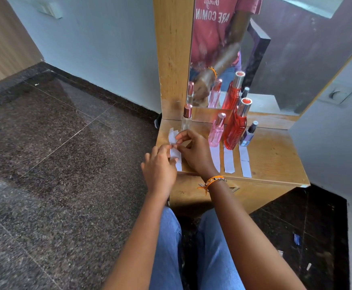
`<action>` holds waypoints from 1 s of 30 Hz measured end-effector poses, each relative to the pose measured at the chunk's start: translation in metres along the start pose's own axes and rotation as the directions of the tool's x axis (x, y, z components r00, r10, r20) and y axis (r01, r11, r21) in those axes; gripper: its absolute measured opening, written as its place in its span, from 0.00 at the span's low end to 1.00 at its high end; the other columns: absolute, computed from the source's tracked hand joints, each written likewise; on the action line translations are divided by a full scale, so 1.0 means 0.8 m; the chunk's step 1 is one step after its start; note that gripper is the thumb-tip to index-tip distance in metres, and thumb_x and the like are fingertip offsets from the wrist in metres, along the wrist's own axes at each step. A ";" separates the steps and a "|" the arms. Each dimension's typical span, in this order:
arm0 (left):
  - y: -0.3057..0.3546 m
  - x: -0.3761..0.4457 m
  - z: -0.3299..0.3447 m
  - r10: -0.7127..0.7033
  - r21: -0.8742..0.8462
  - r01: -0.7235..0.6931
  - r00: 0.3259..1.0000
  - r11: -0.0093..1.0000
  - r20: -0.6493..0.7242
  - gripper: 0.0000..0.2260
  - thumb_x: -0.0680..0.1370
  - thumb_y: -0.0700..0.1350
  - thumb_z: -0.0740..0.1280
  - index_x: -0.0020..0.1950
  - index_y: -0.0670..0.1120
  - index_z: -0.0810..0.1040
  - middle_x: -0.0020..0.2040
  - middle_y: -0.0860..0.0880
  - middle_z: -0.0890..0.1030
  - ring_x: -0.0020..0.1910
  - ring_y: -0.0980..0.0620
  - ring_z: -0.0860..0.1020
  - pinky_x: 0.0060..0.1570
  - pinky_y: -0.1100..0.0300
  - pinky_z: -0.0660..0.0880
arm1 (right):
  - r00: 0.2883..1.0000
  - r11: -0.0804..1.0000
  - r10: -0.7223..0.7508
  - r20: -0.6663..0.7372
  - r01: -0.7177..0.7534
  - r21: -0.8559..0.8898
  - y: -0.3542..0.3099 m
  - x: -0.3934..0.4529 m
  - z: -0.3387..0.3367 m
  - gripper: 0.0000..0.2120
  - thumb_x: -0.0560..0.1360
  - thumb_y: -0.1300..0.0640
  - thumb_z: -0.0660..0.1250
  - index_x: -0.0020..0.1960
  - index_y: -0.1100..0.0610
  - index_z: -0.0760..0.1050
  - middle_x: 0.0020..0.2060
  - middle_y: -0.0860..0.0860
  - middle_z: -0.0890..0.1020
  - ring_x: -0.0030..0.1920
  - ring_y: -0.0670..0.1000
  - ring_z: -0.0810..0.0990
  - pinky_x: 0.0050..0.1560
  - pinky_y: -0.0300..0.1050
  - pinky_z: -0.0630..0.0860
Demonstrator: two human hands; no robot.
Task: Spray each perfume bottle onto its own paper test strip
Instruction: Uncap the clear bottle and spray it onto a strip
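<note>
Four perfume bottles (pixel 234 127), four paper strips (pixel 228 161), left hand (pixel 160 170) and right hand (pixel 196 152) fingers pinching leftmost strip (pixel 173 137)

matt wood worktop (pixel 271 155), white paper strips (pixel 228 160), glossy glass bottles (pixel 234 130) with shiny metal caps (pixel 244 107), polished speckled stone floor (pixel 55 164).

You're in a home, bedroom corner by the look: small wooden dressing table (pixel 275 155) with a wood-framed wall mirror (pixel 275 59), pink and red glass perfume bottles (pixel 234 130) lined on top, dark speckled granite floor tiles (pixel 55 153), pale blue painted wall (pixel 99 49) with a white switch plate (pixel 50 9).
</note>
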State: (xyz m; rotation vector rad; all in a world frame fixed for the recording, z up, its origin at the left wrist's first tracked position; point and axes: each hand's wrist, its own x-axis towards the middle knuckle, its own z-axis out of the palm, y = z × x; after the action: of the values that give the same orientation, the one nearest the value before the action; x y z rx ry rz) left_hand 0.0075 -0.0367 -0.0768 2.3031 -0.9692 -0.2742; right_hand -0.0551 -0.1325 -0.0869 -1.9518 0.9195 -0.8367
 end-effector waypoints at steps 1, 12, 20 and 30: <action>0.000 0.000 0.000 -0.001 0.002 0.001 1.000 1.000 -0.001 0.17 0.75 0.47 0.68 0.63 0.53 0.73 0.58 0.51 0.76 0.60 0.46 0.70 0.55 0.49 0.66 | 1.000 1.000 0.007 -0.009 -0.006 0.026 0.000 0.000 0.000 0.09 0.69 0.65 0.72 0.45 0.55 0.76 0.37 0.44 0.79 0.41 0.44 0.78 0.42 0.44 0.76; 0.001 0.001 -0.005 -0.002 -0.105 0.003 1.000 0.994 0.009 0.17 0.74 0.46 0.69 0.63 0.53 0.74 0.54 0.51 0.78 0.58 0.47 0.71 0.57 0.49 0.65 | 0.996 0.994 0.091 0.010 -0.092 0.051 -0.005 0.004 -0.003 0.02 0.73 0.60 0.70 0.41 0.56 0.80 0.36 0.45 0.79 0.38 0.39 0.75 0.37 0.32 0.69; -0.001 0.010 -0.019 -0.062 -0.520 0.077 0.997 0.851 0.048 0.10 0.77 0.45 0.65 0.58 0.48 0.77 0.52 0.48 0.79 0.48 0.55 0.76 0.47 0.58 0.73 | 0.991 0.954 0.130 -0.029 -0.117 0.276 -0.022 -0.008 -0.027 0.09 0.74 0.60 0.69 0.36 0.56 0.74 0.29 0.47 0.75 0.28 0.40 0.69 0.32 0.32 0.67; 0.024 0.015 -0.026 -0.082 -0.620 0.094 0.995 0.779 0.047 0.05 0.76 0.43 0.66 0.42 0.44 0.79 0.41 0.45 0.81 0.41 0.49 0.79 0.41 0.53 0.75 | 0.993 0.989 0.067 -0.096 -0.054 0.137 -0.028 -0.021 -0.036 0.03 0.72 0.60 0.71 0.42 0.59 0.78 0.33 0.46 0.78 0.32 0.39 0.74 0.33 0.28 0.68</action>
State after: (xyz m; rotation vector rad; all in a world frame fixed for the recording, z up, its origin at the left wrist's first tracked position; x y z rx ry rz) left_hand 0.0133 -0.0455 -0.0482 1.7286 -0.6425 -0.5645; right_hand -0.0804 -0.1205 -0.0578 -1.7713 0.9514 -0.9437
